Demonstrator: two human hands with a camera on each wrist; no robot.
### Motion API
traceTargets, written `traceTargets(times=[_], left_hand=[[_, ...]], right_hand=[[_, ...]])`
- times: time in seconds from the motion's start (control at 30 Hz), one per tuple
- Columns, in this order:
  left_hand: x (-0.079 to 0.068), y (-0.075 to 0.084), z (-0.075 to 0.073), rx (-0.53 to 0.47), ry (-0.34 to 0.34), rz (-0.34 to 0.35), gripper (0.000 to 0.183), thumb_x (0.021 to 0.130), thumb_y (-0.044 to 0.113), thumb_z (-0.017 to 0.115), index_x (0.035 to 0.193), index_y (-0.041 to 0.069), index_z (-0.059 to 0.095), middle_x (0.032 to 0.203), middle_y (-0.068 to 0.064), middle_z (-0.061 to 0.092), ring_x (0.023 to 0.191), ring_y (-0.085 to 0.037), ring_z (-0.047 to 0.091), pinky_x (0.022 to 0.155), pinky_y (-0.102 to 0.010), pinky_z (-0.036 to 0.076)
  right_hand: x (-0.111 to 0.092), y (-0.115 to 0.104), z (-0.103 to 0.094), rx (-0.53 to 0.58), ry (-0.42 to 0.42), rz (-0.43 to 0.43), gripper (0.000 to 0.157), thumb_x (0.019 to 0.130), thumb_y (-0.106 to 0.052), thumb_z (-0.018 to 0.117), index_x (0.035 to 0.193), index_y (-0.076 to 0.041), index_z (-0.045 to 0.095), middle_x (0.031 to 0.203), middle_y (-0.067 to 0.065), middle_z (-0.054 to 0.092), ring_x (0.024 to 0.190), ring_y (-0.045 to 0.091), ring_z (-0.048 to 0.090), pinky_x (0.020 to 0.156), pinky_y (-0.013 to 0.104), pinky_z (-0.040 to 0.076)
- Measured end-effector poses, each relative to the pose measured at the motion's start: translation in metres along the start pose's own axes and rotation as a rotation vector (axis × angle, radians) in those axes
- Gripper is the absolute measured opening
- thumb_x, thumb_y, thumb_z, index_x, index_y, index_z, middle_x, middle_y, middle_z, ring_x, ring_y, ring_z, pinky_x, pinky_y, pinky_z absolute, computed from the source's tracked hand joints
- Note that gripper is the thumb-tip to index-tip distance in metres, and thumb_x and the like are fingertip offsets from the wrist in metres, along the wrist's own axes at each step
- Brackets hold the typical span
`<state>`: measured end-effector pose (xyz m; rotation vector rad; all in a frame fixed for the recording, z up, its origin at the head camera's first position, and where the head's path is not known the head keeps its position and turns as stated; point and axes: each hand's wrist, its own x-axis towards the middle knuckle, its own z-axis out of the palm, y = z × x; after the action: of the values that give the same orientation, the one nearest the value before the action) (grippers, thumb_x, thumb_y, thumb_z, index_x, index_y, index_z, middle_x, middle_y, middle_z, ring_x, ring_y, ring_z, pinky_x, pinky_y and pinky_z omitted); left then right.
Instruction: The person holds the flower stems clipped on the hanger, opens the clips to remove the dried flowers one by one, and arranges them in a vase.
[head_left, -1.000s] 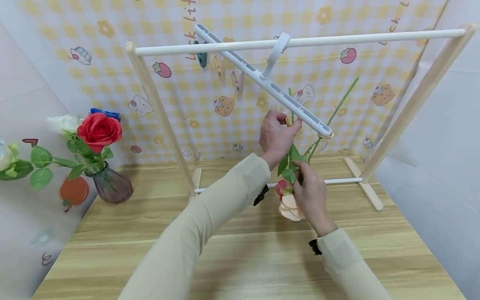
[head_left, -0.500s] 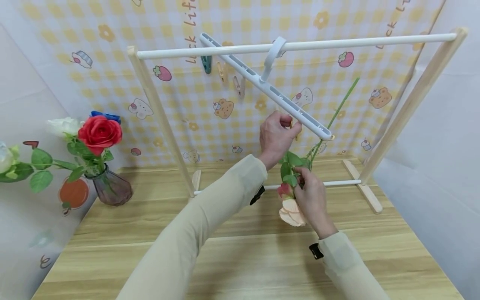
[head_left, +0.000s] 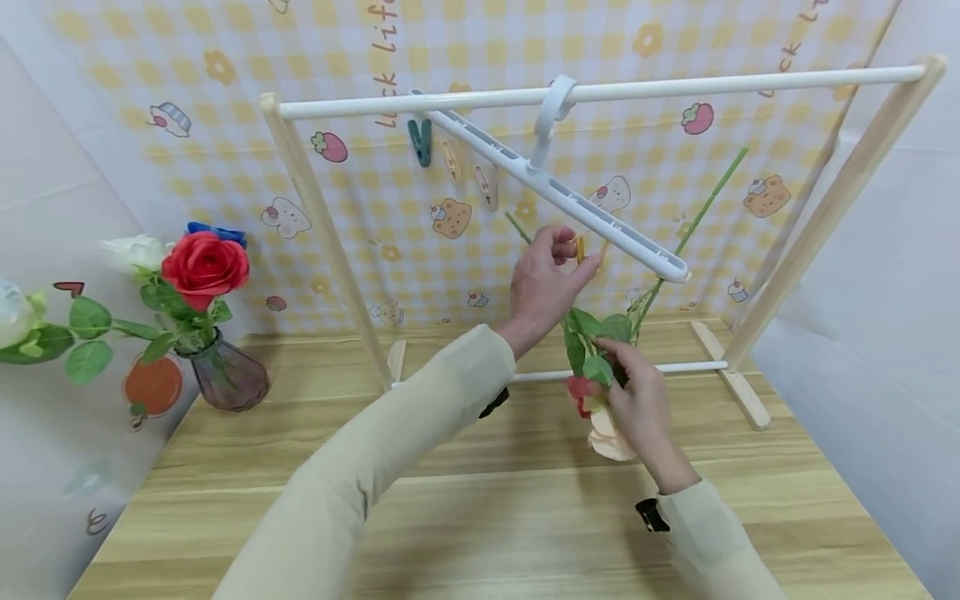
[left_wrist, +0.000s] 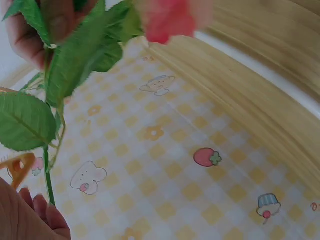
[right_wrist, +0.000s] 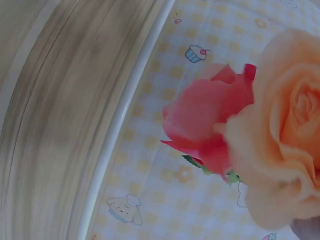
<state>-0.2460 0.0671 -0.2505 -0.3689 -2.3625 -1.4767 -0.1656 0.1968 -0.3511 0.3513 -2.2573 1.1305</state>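
Evidently the left hand (head_left: 543, 279) was grasping a yellow clip (head_left: 581, 248) beneath the near half of the grey hanger (head_left: 600, 223), thumb on one side of the clip and fingers on the other. Lower down, the right hand (head_left: 637, 400) pinched a flower stem (left_wrist: 48, 175) among green leaves (head_left: 597, 368), and the blooms there pointed downward: a pink-red flower (right_wrist: 205, 120) and, overlapping it in the right wrist view, a peach rose (right_wrist: 295, 115), both close beside that hand and over the wood-grain table (head_left: 480, 517). A green stem tip (head_left: 517, 227) stuck out at the upper left of the left hand; whether the left fingers touched that stem, I could not tell. A longer stem (head_left: 712, 200) slanted up past the hanger's near end, its lower part running down toward the same leaves.

The hanger hung at a slant by its hook (head_left: 551, 117) from the white upper rail (head_left: 712, 82) of a wooden-legged rack (head_left: 831, 217). Along its far half dangled a dark green clip (head_left: 420, 142), a cream clip (head_left: 452, 158) and a pinkish clip (head_left: 486, 185). Left of the rack, a purplish vase (head_left: 228, 375) held a red rose (head_left: 205, 268), with a white bloom (head_left: 135, 252) and a blue bloom (head_left: 217, 232) close about it. A yellow-and-white checked cloth (head_left: 360, 200) hung behind
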Motion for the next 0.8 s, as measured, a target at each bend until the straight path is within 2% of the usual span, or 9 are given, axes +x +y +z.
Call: traceTargets(times=[0.07,0.13,0.27,0.37,0.47,0.6,0.67,0.73,0.8], left_hand=[[-0.004,-0.007,-0.008,0.029,-0.046,0.026,0.042,0.087,0.033,0.067,0.121,0.012,0.056,0.106,-0.001,0.066,0.1,-0.012,0.06,0.085,-0.023,0.047],[-0.008,-0.016,-0.018,0.091,-0.095,0.102,0.039,0.091,0.029,0.062,0.125,0.011,0.056,0.109,-0.002,0.067,0.101,-0.013,0.059,0.085,-0.024,0.046],[-0.023,-0.039,-0.041,0.342,-0.174,0.434,0.026,0.093,0.011,0.054,0.118,0.008,0.063,0.109,-0.004,0.068,0.1,-0.017,0.061,0.088,-0.03,0.045],[-0.036,-0.058,-0.057,0.591,-0.178,0.691,0.022,0.09,0.007,0.06,0.11,0.013,0.068,0.105,0.0,0.07,0.1,-0.016,0.062,0.092,-0.034,0.043],[-0.048,-0.074,-0.07,0.723,-0.182,0.83,0.017,0.087,0.009,0.067,0.101,0.017,0.07,0.096,0.003,0.071,0.089,-0.012,0.065,0.085,-0.031,0.048],[-0.061,-0.091,-0.082,0.748,-0.199,0.898,0.017,0.083,0.005,0.069,0.095,0.016,0.07,0.085,0.002,0.071,0.068,-0.008,0.065,0.061,-0.022,0.052],[-0.067,-0.098,-0.088,0.748,-0.211,0.9,0.02,0.082,0.002,0.069,0.095,0.016,0.069,0.084,0.002,0.071,0.063,-0.008,0.063,0.053,-0.02,0.049],[-0.073,-0.104,-0.095,0.732,-0.214,0.888,0.022,0.08,0.0,0.07,0.095,0.015,0.068,0.086,0.002,0.071,0.068,-0.009,0.065,0.054,-0.019,0.05],[-0.079,-0.109,-0.104,0.708,-0.201,0.859,0.023,0.078,0.0,0.072,0.095,0.015,0.067,0.087,0.002,0.071,0.068,-0.009,0.066,0.053,-0.019,0.05]], right_hand=[[-0.001,0.002,-0.003,0.021,0.011,-0.038,0.043,0.069,0.022,0.067,0.109,0.005,0.064,0.096,0.02,0.066,0.084,0.029,0.063,0.076,0.004,0.041],[-0.002,0.004,-0.006,0.035,0.025,-0.083,0.044,0.067,0.023,0.068,0.108,0.005,0.065,0.096,0.021,0.066,0.086,0.026,0.063,0.079,0.001,0.037],[-0.003,0.008,-0.011,0.055,0.034,-0.146,0.043,0.067,0.021,0.071,0.106,0.004,0.067,0.088,0.016,0.066,0.08,0.005,0.056,0.072,0.004,0.04],[-0.004,0.008,-0.014,0.068,0.014,-0.153,0.044,0.066,0.024,0.069,0.105,0.003,0.068,0.085,0.014,0.066,0.079,-0.003,0.051,0.069,0.005,0.04],[-0.006,0.007,-0.016,0.063,-0.034,-0.16,0.046,0.064,0.029,0.063,0.101,0.003,0.069,0.083,0.012,0.067,0.08,0.0,0.055,0.077,0.005,0.042],[-0.009,0.007,-0.015,0.102,-0.121,-0.217,0.045,0.064,0.027,0.064,0.103,0.003,0.068,0.081,0.009,0.066,0.077,0.003,0.057,0.074,0.005,0.045],[-0.008,0.009,-0.016,0.151,-0.099,-0.254,0.042,0.065,0.022,0.069,0.104,0.006,0.066,0.08,0.01,0.064,0.075,0.002,0.056,0.071,0.007,0.046],[-0.005,0.014,-0.019,0.183,0.005,-0.228,0.037,0.068,0.018,0.069,0.104,0.009,0.064,0.081,0.005,0.064,0.075,-0.001,0.055,0.067,0.007,0.046],[-0.001,0.02,-0.023,0.209,0.163,-0.114,0.031,0.075,0.013,0.067,0.106,0.012,0.063,0.084,-0.003,0.063,0.077,-0.002,0.054,0.069,0.008,0.046]])
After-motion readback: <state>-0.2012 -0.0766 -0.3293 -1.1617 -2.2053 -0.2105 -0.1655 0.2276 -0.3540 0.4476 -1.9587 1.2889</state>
